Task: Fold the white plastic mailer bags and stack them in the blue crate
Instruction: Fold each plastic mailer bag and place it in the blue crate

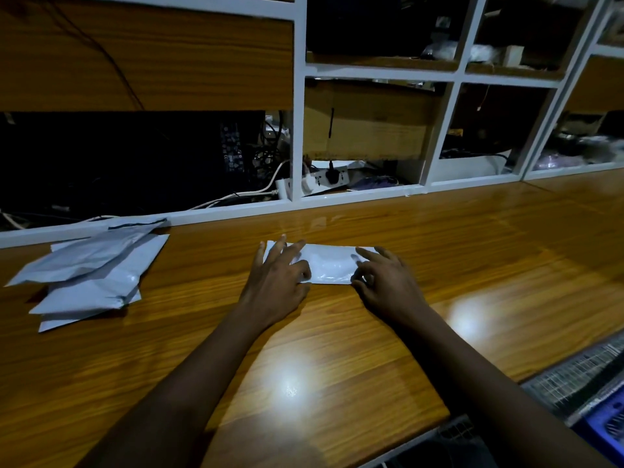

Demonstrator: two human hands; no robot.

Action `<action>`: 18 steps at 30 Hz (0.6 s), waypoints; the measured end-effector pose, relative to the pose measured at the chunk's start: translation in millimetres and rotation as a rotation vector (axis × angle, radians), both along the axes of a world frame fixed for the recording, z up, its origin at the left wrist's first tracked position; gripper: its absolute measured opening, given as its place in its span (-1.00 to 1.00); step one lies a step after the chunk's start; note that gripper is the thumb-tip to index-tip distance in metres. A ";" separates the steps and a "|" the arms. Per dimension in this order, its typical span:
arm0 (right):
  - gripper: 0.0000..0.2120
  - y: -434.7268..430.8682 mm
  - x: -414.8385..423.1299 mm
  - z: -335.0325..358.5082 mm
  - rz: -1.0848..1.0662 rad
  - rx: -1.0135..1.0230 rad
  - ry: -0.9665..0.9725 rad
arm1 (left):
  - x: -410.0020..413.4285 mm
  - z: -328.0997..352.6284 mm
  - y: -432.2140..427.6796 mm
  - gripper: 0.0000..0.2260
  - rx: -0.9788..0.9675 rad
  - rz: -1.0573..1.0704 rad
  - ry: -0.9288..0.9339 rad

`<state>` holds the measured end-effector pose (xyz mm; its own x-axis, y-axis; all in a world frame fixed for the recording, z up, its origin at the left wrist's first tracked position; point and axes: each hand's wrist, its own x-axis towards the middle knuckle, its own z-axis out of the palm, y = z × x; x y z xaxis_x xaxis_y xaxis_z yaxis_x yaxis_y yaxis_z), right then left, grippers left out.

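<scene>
A folded white mailer bag (329,263) lies flat in the middle of the wooden table (337,349). My left hand (278,278) rests on its left end with fingers spread and pressing down. My right hand (385,282) touches its right end, fingertips on the near right corner. A loose pile of several unfolded white mailer bags (91,275) lies at the left of the table. A corner of the blue crate (607,423) shows below the table's edge at the lower right.
White-framed shelving (297,130) with boxes, a power strip (324,180) and cables stands along the table's far edge. A wire-mesh surface (574,380) sits beside the crate at the lower right.
</scene>
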<state>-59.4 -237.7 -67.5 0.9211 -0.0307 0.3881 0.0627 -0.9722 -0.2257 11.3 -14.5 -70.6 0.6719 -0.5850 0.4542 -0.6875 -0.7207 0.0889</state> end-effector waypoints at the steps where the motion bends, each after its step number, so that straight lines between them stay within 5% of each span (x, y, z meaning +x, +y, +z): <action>1: -0.89 -0.1 2.5 -0.7 0.010 -0.008 -0.006 | 1.7 -0.8 -1.7 -0.90 -0.019 -0.010 -0.014; 6: -0.87 -8.0 10.1 -14.9 0.095 -0.061 -0.129 | 3.8 0.6 -9.5 -0.71 -0.043 0.029 -0.027; 11: -0.83 -8.9 7.1 -10.5 0.054 -0.065 -0.196 | -0.2 7.0 -23.0 -0.95 0.026 0.099 -0.196; 18: -0.54 -13.4 -8.6 16.6 -0.071 -0.207 -0.167 | -20.6 29.5 -62.4 -0.95 -0.084 0.064 -0.294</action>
<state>-68.0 -251.1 -50.9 0.8424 0.0028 0.5389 0.0123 -0.9998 -0.0142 -9.3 -76.9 -41.1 0.5388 -0.4980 0.6794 -0.6465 -0.7615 -0.0455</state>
